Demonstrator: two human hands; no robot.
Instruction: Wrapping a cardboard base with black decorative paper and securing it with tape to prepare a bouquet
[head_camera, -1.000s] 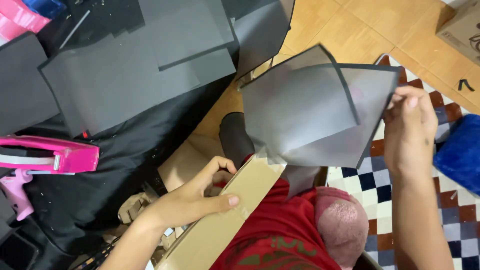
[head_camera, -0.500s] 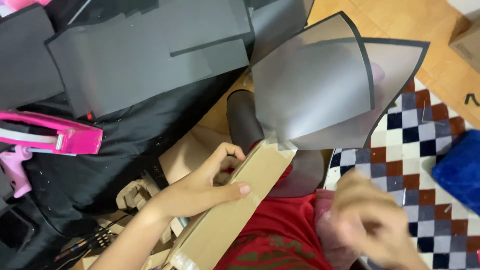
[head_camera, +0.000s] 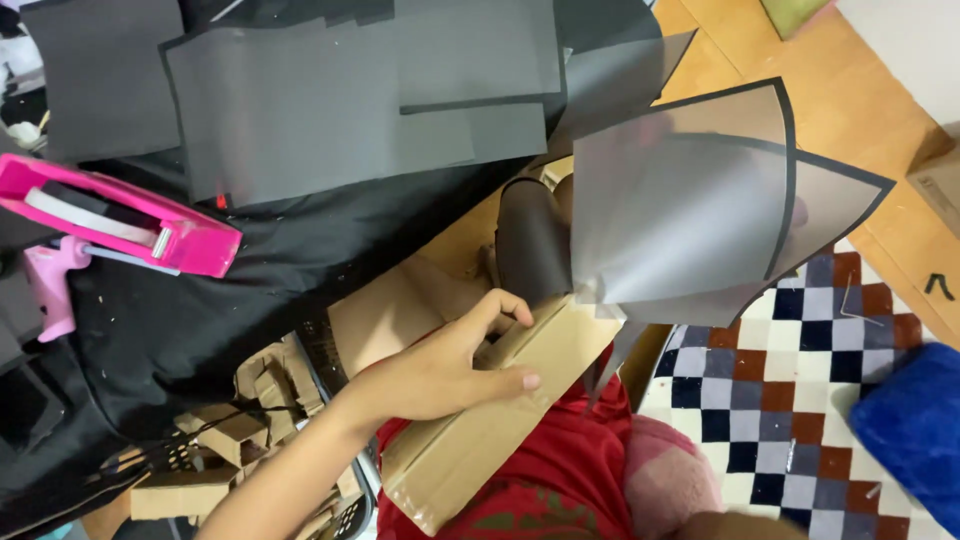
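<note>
My left hand (head_camera: 440, 372) grips a long brown cardboard box (head_camera: 500, 420) that lies across my lap, fingers curled over its upper edge and thumb flat on its face. Curved grey sheets with black borders (head_camera: 690, 210) stand up from the box's far end, with nothing holding them. A dark rolled sheet (head_camera: 530, 245) stands just behind the box. My right hand is out of view; only a strip of skin shows at the bottom edge.
A pink tape dispenser (head_camera: 120, 220) and a pink glue gun (head_camera: 50, 285) lie on black cloth at the left. Flat grey sheets (head_camera: 350, 100) cover the top. Cardboard scraps (head_camera: 250, 420) fill a basket below. A checkered mat (head_camera: 800, 370) and blue cushion (head_camera: 910, 420) lie at the right.
My right hand let go of the grey sheets' right edge, dropped down and left the view. My left hand stayed on the box.
</note>
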